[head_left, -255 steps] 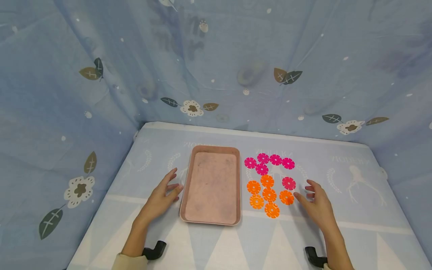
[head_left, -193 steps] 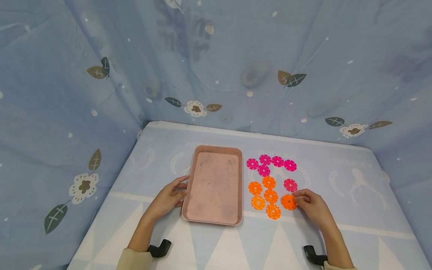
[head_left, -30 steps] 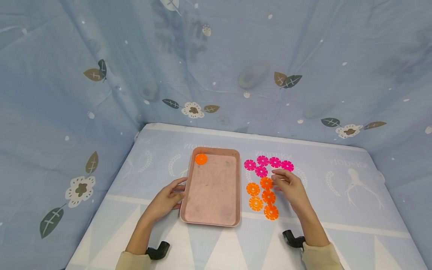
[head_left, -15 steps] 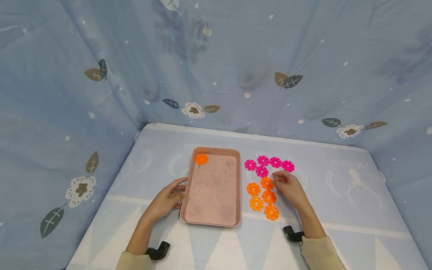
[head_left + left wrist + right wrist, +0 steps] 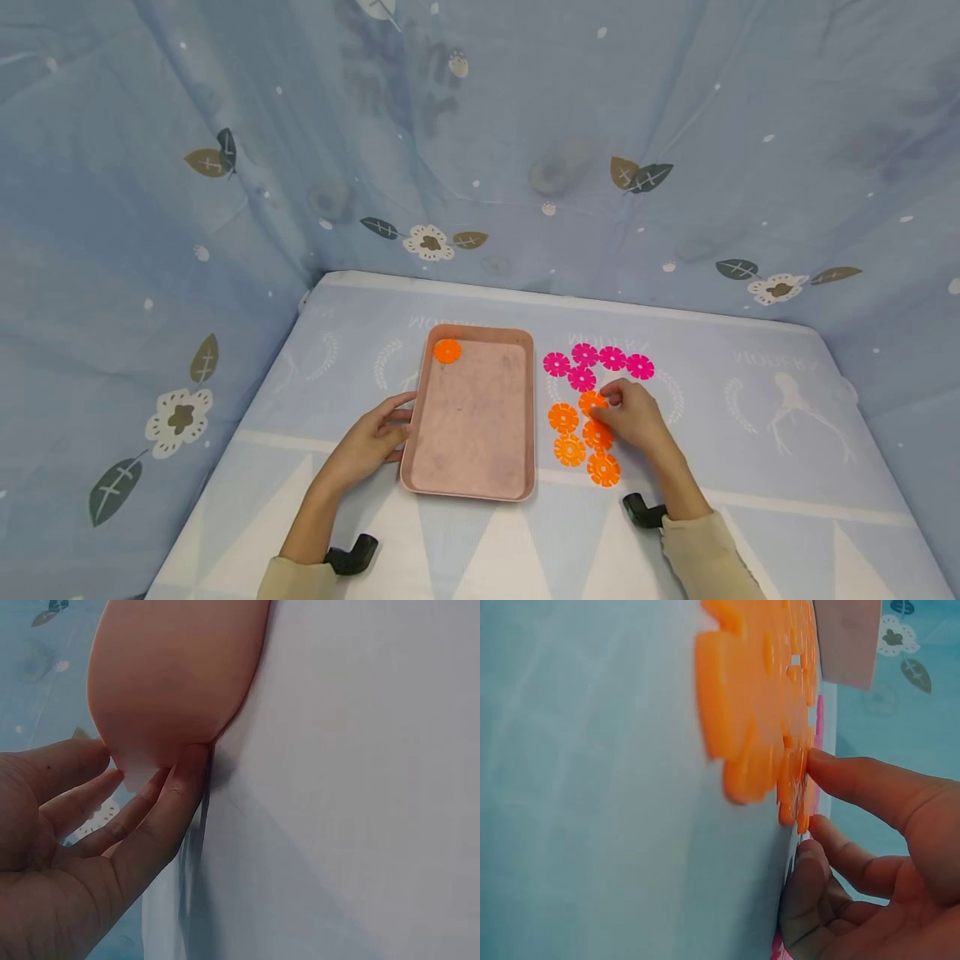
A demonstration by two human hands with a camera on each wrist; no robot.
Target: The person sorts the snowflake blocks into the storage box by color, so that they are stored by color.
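My left hand point(image 5: 367, 442) is at the left side of a shallow pink tray point(image 5: 472, 417). In the left wrist view its loosely extended fingertips point(image 5: 191, 761) touch the tray's outer wall. One orange slotted plastic disc point(image 5: 447, 351) lies in the tray's far left corner. Right of the tray, my right hand point(image 5: 633, 412) pinches the edge of an orange disc point(image 5: 589, 402) in a group of several orange ones; the thumb overlaps it. The right wrist view shows the thumb point(image 5: 847, 776) on this disc and a finger close to its edge.
Beyond the orange group lie several magenta discs point(image 5: 585, 355), with another orange disc point(image 5: 603, 468) towards the near side. A patterned blue cloth point(image 5: 810, 400) covers the table. Blue curtains point(image 5: 480, 150) hang behind it and at the sides.
One orange disc went from the table's right into the tray. The lone pink disc has left its spot. Most recently, my right hand has moved slightly left onto an orange disc; my left stays put.
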